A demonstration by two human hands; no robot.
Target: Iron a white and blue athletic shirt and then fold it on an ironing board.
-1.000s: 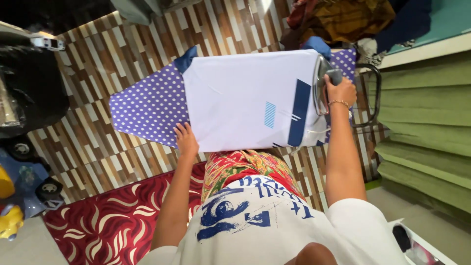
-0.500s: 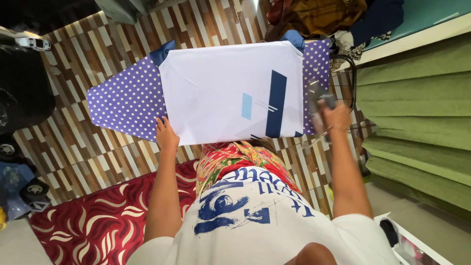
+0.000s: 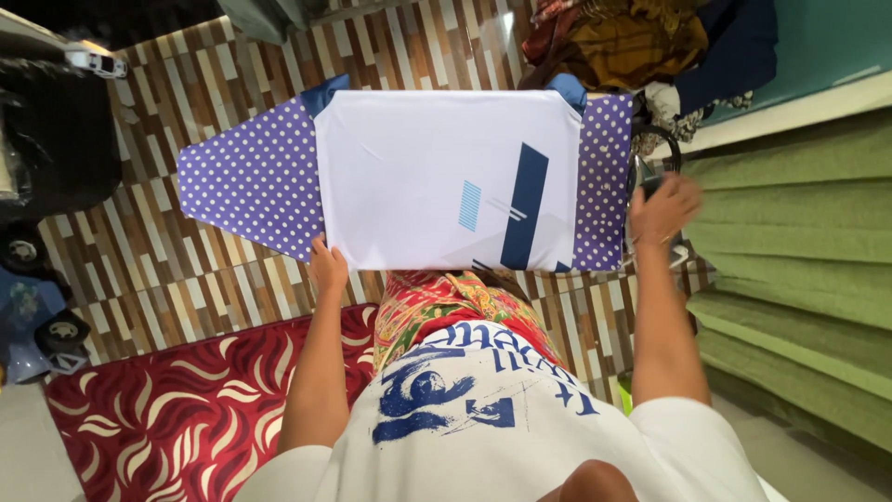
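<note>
A white garment (image 3: 418, 177) with a dark blue stripe and a small light blue patch lies flat on a purple polka-dot ironing board (image 3: 251, 181). My left hand (image 3: 327, 266) rests flat on the garment's near left edge, fingers apart. My right hand (image 3: 662, 210) is past the board's right end, over the black wire rest (image 3: 671, 149). It is motion-blurred and closed around the handle of an iron (image 3: 649, 182), which is mostly hidden under the hand.
A red patterned rug (image 3: 177, 390) lies on the striped wood-look floor. Green stepped surfaces (image 3: 790, 242) rise at the right. A heap of clothes (image 3: 641, 37) sits beyond the board's far right end. A black bag (image 3: 51, 139) and toy vehicles (image 3: 37, 316) stand at the left.
My right hand has carried the iron off the garment's right edge and past the board's end to the wire rest. The left hand stays on the garment's near edge.
</note>
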